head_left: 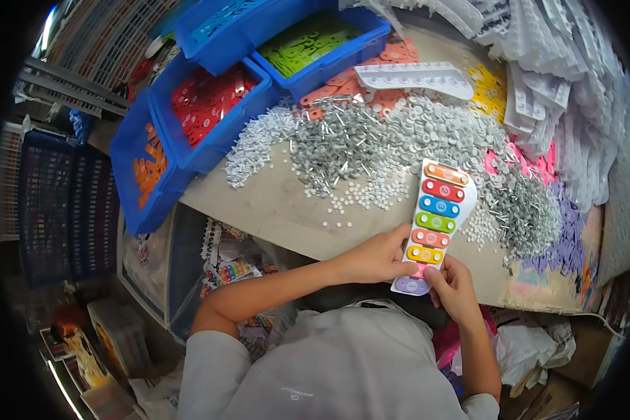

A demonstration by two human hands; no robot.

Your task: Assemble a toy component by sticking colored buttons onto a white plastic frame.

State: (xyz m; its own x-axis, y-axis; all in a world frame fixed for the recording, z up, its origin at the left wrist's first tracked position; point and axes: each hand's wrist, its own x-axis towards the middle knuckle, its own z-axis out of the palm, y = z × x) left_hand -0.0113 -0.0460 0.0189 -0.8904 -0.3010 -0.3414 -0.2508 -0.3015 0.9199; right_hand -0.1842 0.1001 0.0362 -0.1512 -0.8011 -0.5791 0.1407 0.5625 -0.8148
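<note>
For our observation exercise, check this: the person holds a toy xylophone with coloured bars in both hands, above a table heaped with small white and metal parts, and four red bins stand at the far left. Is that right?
Not quite. In the head view the bins at the far left are blue, not red; only some of the pieces inside one are red. The rest stands: the left hand and right hand hold the toy xylophone above the table heaped with small parts.

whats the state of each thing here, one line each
toy xylophone: lying on table, all seven coloured bars fitted
left hand: gripping xylophone's left edge
right hand: thumb pressing its bottom end
blue bins: open, holding coloured bars
screw pile: loose, spread out
</note>
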